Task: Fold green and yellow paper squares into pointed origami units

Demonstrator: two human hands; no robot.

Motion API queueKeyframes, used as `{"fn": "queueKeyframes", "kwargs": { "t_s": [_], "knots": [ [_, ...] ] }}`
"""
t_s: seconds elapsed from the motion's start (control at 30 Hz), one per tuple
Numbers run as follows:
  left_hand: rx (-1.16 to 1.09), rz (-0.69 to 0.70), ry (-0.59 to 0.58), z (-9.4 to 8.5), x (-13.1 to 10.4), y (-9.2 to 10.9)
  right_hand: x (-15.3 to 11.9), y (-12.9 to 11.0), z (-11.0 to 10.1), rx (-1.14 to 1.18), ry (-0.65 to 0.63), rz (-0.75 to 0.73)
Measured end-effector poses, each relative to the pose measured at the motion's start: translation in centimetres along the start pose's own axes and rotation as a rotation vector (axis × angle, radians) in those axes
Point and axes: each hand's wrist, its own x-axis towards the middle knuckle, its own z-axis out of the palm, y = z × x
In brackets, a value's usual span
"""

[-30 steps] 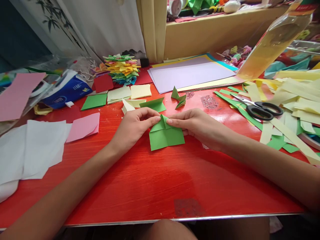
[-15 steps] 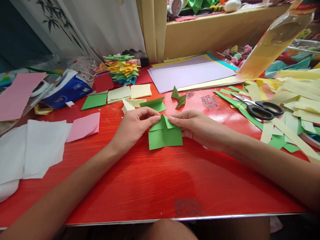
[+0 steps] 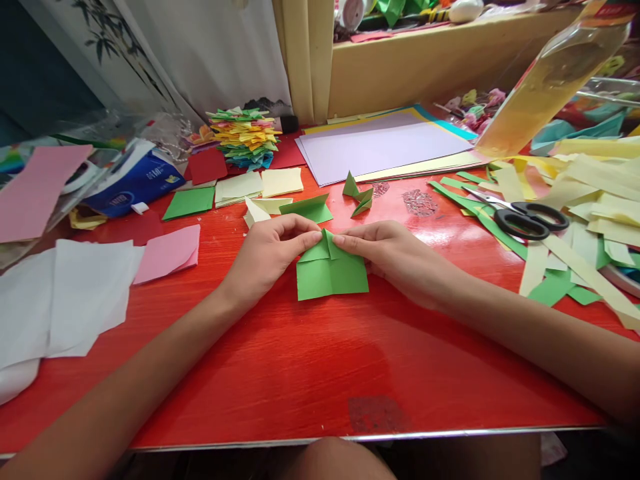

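A green sheet of paper with folded flaps along its top edge and a crease down its middle is held over the red table. My left hand pinches its upper left part between thumb and fingers. My right hand grips the upper right flap, thumb on top, the other fingers partly hidden behind the paper. Just beyond my hands lie a folded green piece, a cream folded piece and a small folded green shape.
Scissors lie among paper strips on the right. A bottle leans behind them. Lilac sheets are at the back. Pink paper and white tissues lie left, near a blue tissue pack.
My right hand has shifted slightly left at the flap, and the right flap now lies flatter and closer to the middle crease. My left hand has stayed in place.
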Motion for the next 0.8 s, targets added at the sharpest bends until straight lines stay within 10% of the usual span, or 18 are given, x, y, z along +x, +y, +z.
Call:
{"fn": "queueKeyframes", "kwargs": {
  "t_s": [0.47, 0.8],
  "knots": [
    [0.145, 0.076, -0.048, 0.2, -0.4, 0.6, -0.3, -0.2, 0.1, -0.230, 0.069, -0.084],
    [-0.364, -0.035, 0.179, -0.1, 0.3, -0.5, 0.6, -0.2, 0.0, 0.261, 0.149, -0.175]
  ]
}}
